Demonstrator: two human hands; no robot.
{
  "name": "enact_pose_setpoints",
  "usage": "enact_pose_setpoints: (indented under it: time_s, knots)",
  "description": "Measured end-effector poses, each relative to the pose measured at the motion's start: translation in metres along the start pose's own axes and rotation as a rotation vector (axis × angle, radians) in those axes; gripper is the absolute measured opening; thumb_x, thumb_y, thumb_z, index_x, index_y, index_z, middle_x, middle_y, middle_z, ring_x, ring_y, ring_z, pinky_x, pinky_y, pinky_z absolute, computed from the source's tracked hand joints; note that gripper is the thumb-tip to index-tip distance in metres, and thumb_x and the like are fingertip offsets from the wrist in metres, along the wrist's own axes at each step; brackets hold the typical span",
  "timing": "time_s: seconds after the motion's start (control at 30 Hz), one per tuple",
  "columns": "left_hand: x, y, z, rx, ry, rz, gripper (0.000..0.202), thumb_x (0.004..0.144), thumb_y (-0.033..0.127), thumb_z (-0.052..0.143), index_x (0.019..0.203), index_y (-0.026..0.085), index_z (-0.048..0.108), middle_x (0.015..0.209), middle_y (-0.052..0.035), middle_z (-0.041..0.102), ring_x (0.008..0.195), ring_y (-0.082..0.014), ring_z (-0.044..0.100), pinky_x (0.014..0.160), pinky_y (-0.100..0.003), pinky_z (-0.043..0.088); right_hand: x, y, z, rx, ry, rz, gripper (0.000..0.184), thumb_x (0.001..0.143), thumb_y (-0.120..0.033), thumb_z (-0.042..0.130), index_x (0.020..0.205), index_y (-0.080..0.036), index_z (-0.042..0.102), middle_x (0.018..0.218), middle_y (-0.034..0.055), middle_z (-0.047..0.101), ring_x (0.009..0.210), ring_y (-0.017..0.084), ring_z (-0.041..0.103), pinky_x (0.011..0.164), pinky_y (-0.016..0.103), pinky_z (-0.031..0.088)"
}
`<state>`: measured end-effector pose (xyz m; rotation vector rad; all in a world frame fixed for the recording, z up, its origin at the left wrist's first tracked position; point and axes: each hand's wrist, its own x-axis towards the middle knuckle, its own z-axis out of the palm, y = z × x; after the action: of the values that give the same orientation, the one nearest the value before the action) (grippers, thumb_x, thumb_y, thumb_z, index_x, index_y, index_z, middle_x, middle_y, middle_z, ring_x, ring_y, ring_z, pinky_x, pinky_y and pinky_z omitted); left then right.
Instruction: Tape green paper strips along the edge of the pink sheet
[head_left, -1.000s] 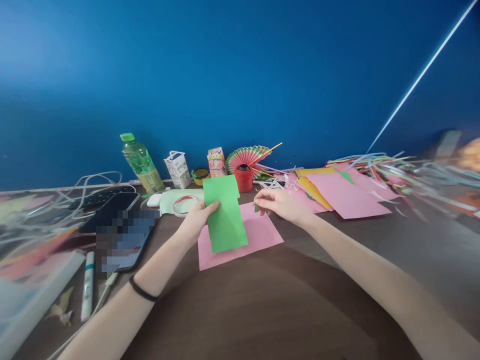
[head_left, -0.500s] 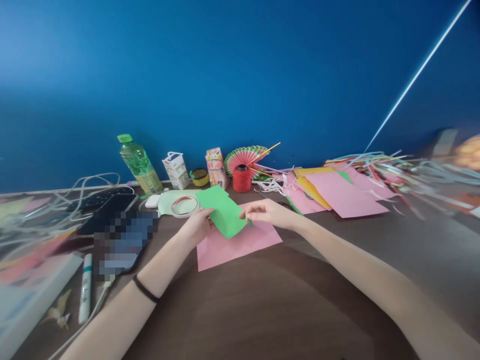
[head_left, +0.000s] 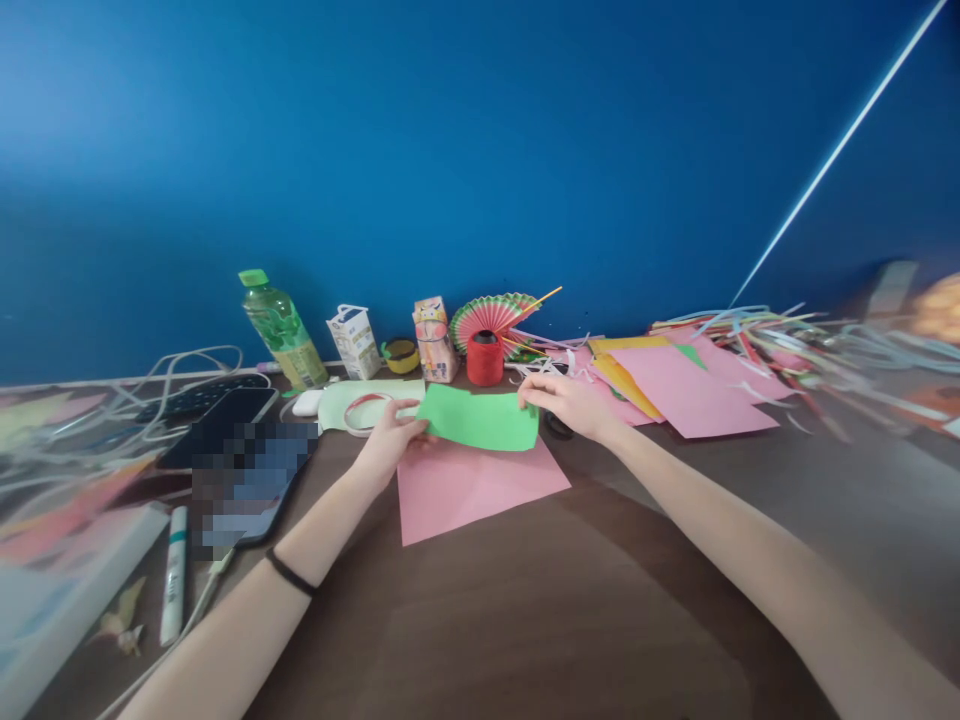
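A green paper rectangle (head_left: 480,419) is held level between both hands, just above a pink sheet (head_left: 476,482) lying on the brown table (head_left: 570,620). My left hand (head_left: 391,438) pinches the paper's left end with closed fingers. My right hand (head_left: 568,404) grips its right end, fingers curled on the edge. A roll of tape (head_left: 366,410) lies just left of my left hand.
A phone (head_left: 244,465), a marker (head_left: 175,571) and cables lie at the left. Along the blue wall stand a green bottle (head_left: 283,330), a small carton (head_left: 354,340), a red thread spool (head_left: 485,358) and a paper fan (head_left: 491,312). Pink and yellow sheets (head_left: 686,390) and paper strips pile at the right.
The green paper went from upright in my left hand to lying level. My right hand came in, took its right end, and now both hands hold it stretched sideways.
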<state>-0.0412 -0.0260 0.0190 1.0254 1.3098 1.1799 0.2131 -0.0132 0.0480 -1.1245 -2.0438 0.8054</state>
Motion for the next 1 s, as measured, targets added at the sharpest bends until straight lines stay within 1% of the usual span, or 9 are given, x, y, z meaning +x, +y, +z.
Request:
enact_pose_setpoints:
  time_s: [0.13, 0.23, 0.33, 0.43, 0.6, 0.7, 0.8, 0.87, 1.0]
  knots:
    - [0.012, 0.010, -0.019, 0.231, 0.174, 0.209, 0.039, 0.065, 0.006, 0.050, 0.100, 0.019, 0.041, 0.060, 0.0060, 0.056, 0.046, -0.0128, 0.061, 0.051, -0.025, 0.052, 0.005, 0.013, -0.009, 0.049, 0.064, 0.020, 0.019, 0.078, -0.030, 0.042, 0.076, -0.018, 0.057, 0.084, 0.0031, 0.062, 0.081, 0.015, 0.056, 0.074, 0.028, 0.041]
    - [0.019, 0.022, -0.041, 0.406, 0.262, 0.183, 0.018, 0.066, 0.008, 0.045, 0.081, 0.016, 0.051, 0.060, 0.0012, 0.057, 0.053, -0.0160, 0.063, 0.055, -0.027, 0.052, 0.007, 0.018, -0.025, -0.014, 0.086, 0.097, 0.019, 0.076, -0.030, 0.045, 0.068, -0.018, 0.056, 0.079, 0.0032, 0.063, 0.078, 0.016, 0.057, 0.070, 0.026, 0.043]
    - [0.021, 0.034, -0.062, 0.900, 0.397, 0.146, 0.023, 0.069, 0.015, 0.046, 0.089, 0.016, 0.057, 0.060, -0.0025, 0.061, 0.070, -0.0232, 0.065, 0.066, -0.033, 0.051, 0.005, 0.022, -0.042, -0.093, 0.040, 0.202, 0.019, 0.075, -0.032, 0.048, 0.066, -0.017, 0.054, 0.074, 0.0033, 0.064, 0.070, 0.014, 0.058, 0.064, 0.024, 0.043]
    - [0.021, 0.039, -0.075, 1.232, 0.445, 0.143, 0.032, 0.072, 0.018, 0.046, 0.101, 0.012, 0.058, 0.085, -0.0124, 0.067, 0.089, -0.0291, 0.062, 0.078, -0.039, 0.048, 0.002, 0.026, -0.056, -0.204, -0.017, 0.324, 0.019, 0.072, -0.033, 0.053, 0.063, -0.017, 0.051, 0.064, 0.0025, 0.062, 0.060, 0.013, 0.057, 0.058, 0.023, 0.042]
    - [0.017, 0.034, -0.076, 1.397, 0.451, 0.192, 0.041, 0.074, 0.024, 0.048, 0.110, 0.007, 0.056, 0.119, -0.0249, 0.051, 0.112, -0.0380, 0.046, 0.090, -0.046, 0.039, -0.003, 0.033, -0.066, -0.499, -0.091, 0.431, 0.020, 0.068, -0.028, 0.058, 0.053, -0.015, 0.053, 0.051, 0.0006, 0.056, 0.052, 0.012, 0.052, 0.053, 0.023, 0.037]
    - [0.012, 0.031, -0.066, 1.505, 0.543, 0.315, 0.047, 0.075, 0.030, 0.047, 0.118, 0.010, 0.053, 0.136, -0.0236, 0.031, 0.119, -0.0436, 0.034, 0.091, -0.053, 0.035, -0.002, 0.041, -0.063, -0.663, -0.064, 0.414, 0.019, 0.066, -0.023, 0.058, 0.049, -0.016, 0.051, 0.049, -0.0006, 0.053, 0.052, 0.011, 0.049, 0.051, 0.023, 0.034]
    - [0.008, 0.029, -0.045, 1.489, 0.339, 0.428, 0.043, 0.079, 0.028, 0.043, 0.116, 0.010, 0.054, 0.128, -0.0187, 0.045, 0.119, -0.0338, 0.039, 0.098, -0.045, 0.032, 0.002, 0.049, -0.055, -0.720, -0.053, 0.402, 0.020, 0.063, -0.018, 0.060, 0.047, -0.016, 0.048, 0.048, -0.0005, 0.051, 0.052, 0.012, 0.050, 0.051, 0.023, 0.032]
    - [0.003, 0.023, -0.027, 1.435, 0.055, 0.445, 0.043, 0.082, 0.030, 0.040, 0.117, 0.008, 0.053, 0.120, -0.0159, 0.054, 0.114, -0.0277, 0.045, 0.100, -0.039, 0.032, 0.004, 0.053, -0.049, -0.737, -0.022, 0.412, 0.019, 0.063, -0.019, 0.061, 0.049, -0.017, 0.049, 0.051, 0.0004, 0.053, 0.054, 0.013, 0.051, 0.052, 0.023, 0.032]
    - [-0.017, 0.003, 0.007, 1.321, -0.473, 0.536, 0.051, 0.085, 0.041, 0.038, 0.126, 0.011, 0.044, 0.134, -0.0114, 0.044, 0.124, -0.0228, 0.037, 0.104, -0.035, 0.027, 0.005, 0.058, -0.037, -0.758, 0.052, 0.414, 0.011, 0.069, -0.022, 0.060, 0.062, -0.017, 0.053, 0.066, 0.0029, 0.059, 0.064, 0.015, 0.054, 0.055, 0.023, 0.032]
